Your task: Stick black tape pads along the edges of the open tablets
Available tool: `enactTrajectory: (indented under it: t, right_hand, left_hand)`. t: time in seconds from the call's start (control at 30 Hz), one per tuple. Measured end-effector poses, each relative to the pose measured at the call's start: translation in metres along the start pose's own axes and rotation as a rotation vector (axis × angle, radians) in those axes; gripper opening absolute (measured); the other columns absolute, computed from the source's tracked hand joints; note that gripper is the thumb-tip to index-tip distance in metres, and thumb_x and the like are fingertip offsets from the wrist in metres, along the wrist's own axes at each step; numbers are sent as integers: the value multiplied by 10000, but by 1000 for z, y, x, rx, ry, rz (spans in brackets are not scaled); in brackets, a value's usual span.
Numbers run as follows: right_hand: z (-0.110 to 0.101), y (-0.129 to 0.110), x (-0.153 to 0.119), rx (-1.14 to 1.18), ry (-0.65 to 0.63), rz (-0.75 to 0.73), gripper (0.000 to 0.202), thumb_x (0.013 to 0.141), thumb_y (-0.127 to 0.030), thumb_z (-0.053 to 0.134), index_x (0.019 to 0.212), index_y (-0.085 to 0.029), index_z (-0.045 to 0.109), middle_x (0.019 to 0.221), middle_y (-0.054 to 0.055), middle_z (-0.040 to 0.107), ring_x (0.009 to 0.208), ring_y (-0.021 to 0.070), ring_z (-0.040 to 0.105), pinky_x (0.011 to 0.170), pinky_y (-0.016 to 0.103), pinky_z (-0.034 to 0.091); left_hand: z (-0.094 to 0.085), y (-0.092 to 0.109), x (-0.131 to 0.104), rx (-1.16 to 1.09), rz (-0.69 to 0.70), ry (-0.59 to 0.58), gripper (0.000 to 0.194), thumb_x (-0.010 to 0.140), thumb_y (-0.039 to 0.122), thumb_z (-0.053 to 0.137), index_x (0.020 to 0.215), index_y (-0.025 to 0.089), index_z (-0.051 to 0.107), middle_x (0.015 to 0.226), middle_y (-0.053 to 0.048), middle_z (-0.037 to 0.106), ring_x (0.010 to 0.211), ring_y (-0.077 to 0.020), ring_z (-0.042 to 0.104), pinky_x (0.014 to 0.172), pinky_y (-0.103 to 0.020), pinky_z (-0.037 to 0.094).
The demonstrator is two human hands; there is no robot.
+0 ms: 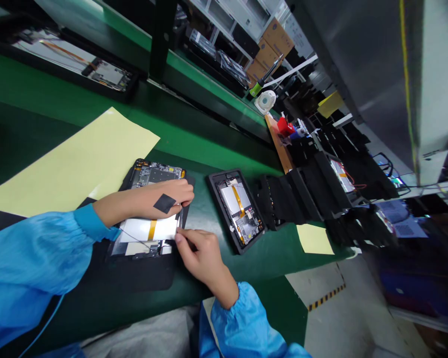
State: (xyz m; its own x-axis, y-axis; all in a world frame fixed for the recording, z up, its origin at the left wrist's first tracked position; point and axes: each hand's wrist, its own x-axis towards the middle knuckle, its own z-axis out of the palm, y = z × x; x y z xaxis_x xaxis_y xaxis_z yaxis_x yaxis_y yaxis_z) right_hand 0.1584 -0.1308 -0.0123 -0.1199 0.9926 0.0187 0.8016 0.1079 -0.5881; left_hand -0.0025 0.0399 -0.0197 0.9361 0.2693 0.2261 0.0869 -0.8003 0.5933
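Observation:
An opened tablet [134, 248] lies in front of me, with its circuit board [157, 172], a silver-white battery [167, 227] and a strip of orange tape [153, 229] exposed. My left hand [168, 196] rests across the tablet, its fingers curled down at the right edge; what they grip, if anything, is hidden. A black square patch [165, 203] sits on the back of this hand. Just below, my right hand [199, 253] pinches with thumb and index finger at the battery's right edge. Whatever is between those fingertips is too small to name. A thin dark wire [138, 238] crosses the tablet's lower part.
Right of my hands, another opened tablet [234, 199] lies in a black tray [239, 249]. Black foam trays [287, 196] crowd the bench's right end near a yellow sheet [315, 239]. A large yellow sheet [78, 159] covers the left. Behind stands a shelf [209, 104].

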Motion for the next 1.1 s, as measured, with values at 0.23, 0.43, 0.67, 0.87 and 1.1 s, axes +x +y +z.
enactTrajectory:
  t: [0.23,0.43,0.67,0.87,1.1]
  right_hand:
    - [0,-2,-2,106,-47,145,439,1010,-491,561,1313,-230,742,674,48,658,643,203,590,687,303,426]
    - [-5,4,-1,445,185,325,355,980,-387,581,1239,-207,746,1259,128,686,1025,216,671,762,284,522]
    - [15,5,21,857,236,577,700,751,-453,827,1359,-168,628,1238,128,688,850,150,634,705,261,548]
    - [23,-1,60,1135,33,570,639,501,-529,960,960,-133,755,868,53,739,693,143,646,671,258,529]
    - [-26,11,113,1214,160,544,451,531,-422,879,826,-121,719,757,98,752,673,233,717,666,328,567]
  left_hand:
    - [3,1,1,-12,-9,22,204,954,21,405,869,182,497,918,-31,514,902,-196,460,818,-315,371]
    - [-1,-7,-19,153,-83,323,264,991,114,337,980,179,593,1048,-81,636,1062,-242,550,986,-390,441]
    - [45,3,-77,61,-710,684,673,1033,442,389,1567,47,286,1656,-256,307,1556,-407,282,1298,-586,237]
    - [60,-13,-52,-511,-735,1048,640,987,533,478,1556,290,313,1662,-101,382,1540,-337,378,1298,-537,309]
    - [22,-29,-97,-24,-669,1094,425,978,493,474,1366,332,540,1563,-81,510,1556,-371,334,1302,-627,231]
